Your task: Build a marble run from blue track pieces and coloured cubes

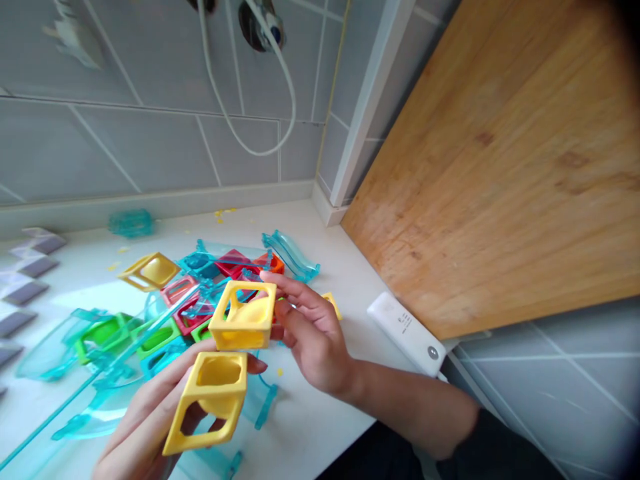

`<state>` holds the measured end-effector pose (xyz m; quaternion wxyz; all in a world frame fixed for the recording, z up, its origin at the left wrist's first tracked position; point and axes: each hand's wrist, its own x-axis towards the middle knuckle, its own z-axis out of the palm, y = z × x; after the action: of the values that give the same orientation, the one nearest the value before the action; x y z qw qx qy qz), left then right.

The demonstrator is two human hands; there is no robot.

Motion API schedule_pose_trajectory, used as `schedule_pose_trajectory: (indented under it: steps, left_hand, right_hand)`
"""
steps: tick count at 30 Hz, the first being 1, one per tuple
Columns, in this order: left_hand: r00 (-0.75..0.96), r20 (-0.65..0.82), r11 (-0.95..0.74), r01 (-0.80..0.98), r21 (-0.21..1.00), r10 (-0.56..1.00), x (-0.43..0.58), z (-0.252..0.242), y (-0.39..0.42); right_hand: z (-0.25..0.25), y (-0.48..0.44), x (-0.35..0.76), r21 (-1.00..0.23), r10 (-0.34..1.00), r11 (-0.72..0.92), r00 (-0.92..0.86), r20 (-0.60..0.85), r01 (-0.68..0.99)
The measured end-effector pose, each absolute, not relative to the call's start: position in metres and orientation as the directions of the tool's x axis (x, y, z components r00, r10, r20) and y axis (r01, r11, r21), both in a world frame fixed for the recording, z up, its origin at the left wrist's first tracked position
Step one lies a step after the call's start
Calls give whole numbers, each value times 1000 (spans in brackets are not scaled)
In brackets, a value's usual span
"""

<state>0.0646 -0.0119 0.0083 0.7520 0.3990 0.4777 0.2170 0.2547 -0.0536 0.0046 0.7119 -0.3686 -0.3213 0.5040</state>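
Grey tiled wall (125, 133); white counter (325, 413); each hand's grip clamped on yellow cube: left hand (145, 420), right hand (310, 333).

White power bank (407, 332) bears small marks — too blurred to read.

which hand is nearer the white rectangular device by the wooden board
Right. The right hand is just left of the white rectangular device; the left hand is farther left, holding a yellow plastic cube.
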Motion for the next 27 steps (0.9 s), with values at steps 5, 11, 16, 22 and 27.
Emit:
schedule_pose_trajectory:
  steps: [5,11,16,22,27]
  left_hand:
    - [692,-363,525,-28,850,624,69,16,-9]
    - [797,-253,567,-131,813,548,72,7,-4]
    - [801,-218,573,-181,799,557,74,3,-6]
    - [785,-220,550,-177,816,579,73,2,-7]
    - [777,-217,534,-174,827,591,73,0,-7]
  right_hand:
    - [11,-63,252,-852,966,219,230,120,-475]
    - [10,-65,250,-894,961,193,264,88,-404]
    - [11,-66,249,-936,953,212,273,134,-280]
    - [11,-67,250,-939,940,272,268,212,-211]
    - [10,-66,250,-935,922,320,279,269,-154]
